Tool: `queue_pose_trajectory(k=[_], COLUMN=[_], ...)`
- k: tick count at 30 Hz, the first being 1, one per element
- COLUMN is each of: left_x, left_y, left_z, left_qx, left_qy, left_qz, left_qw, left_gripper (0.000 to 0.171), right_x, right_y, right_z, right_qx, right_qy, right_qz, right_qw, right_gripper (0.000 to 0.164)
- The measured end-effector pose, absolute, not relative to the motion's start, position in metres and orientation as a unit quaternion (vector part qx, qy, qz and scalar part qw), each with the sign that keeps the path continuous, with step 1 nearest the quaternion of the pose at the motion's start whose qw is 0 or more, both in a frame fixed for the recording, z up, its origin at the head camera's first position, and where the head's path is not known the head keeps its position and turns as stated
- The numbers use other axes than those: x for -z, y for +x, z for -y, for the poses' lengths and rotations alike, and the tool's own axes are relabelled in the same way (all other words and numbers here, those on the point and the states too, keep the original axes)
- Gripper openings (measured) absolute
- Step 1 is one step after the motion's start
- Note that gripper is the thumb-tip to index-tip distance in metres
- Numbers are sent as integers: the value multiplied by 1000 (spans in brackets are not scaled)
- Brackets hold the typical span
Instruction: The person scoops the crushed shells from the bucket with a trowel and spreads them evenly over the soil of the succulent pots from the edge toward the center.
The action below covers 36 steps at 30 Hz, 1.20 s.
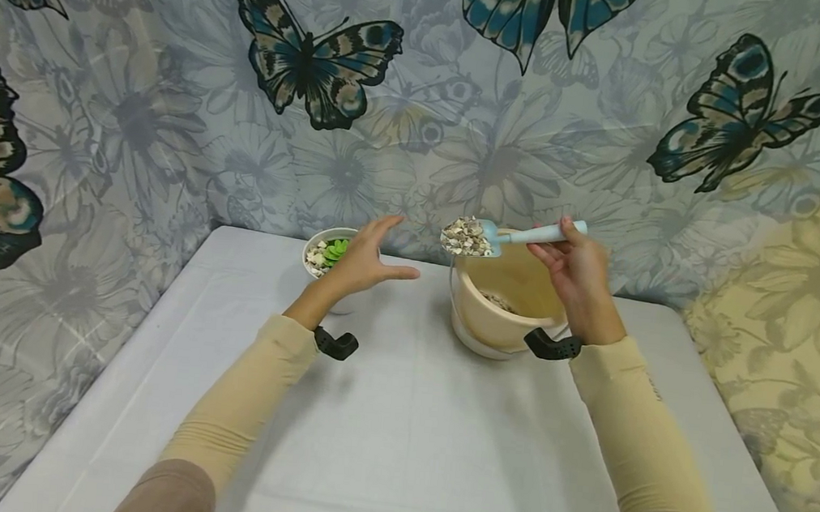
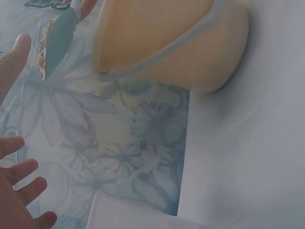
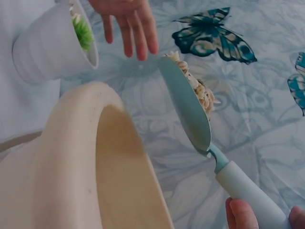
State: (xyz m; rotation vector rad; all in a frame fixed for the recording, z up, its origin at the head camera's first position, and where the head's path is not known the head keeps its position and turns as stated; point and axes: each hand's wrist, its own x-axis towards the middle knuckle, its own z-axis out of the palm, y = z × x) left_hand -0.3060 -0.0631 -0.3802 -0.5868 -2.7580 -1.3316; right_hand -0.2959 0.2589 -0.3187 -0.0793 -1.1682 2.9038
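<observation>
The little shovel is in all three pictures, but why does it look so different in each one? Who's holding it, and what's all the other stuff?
There's no robot here, just a person's two bare hands! The widest picture comes from a camera on the head, looking forward and down. The tilted ones come from the left wrist camera and the right wrist camera.

On the white table stand a cream bucket, with some bits inside, and a white pot with a green plant.

The right hand holds the shovel by its handle, heaped with small pale pieces. The left hand is near the pot, holding nothing.
</observation>
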Motion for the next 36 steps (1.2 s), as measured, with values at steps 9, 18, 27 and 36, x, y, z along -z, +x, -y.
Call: queue_pose_trajectory(k=[9,18,27,36], left_x=[379,378,379,384], left_y=[-306,-306,-306,-308], left_z=[79,95,107,122], left_qx=[433,440,444,439], left_qy=[-179,-168,-162,-157], left_qz=[883,882,881,884], left_qw=[4,9,18,25], left_gripper=[107,102,99,101], right_x=[322,325,326,327], right_y=[-299,-305,-308,-310], right_z=[-245,-233,-223,-211], right_qx=[-924,-921,-922,-918], right_qy=[-22,-26,-50,-53], right_qz=[381,388,385,392], right_qw=[2,-4,4,-5], right_gripper=[12,12,12,16])
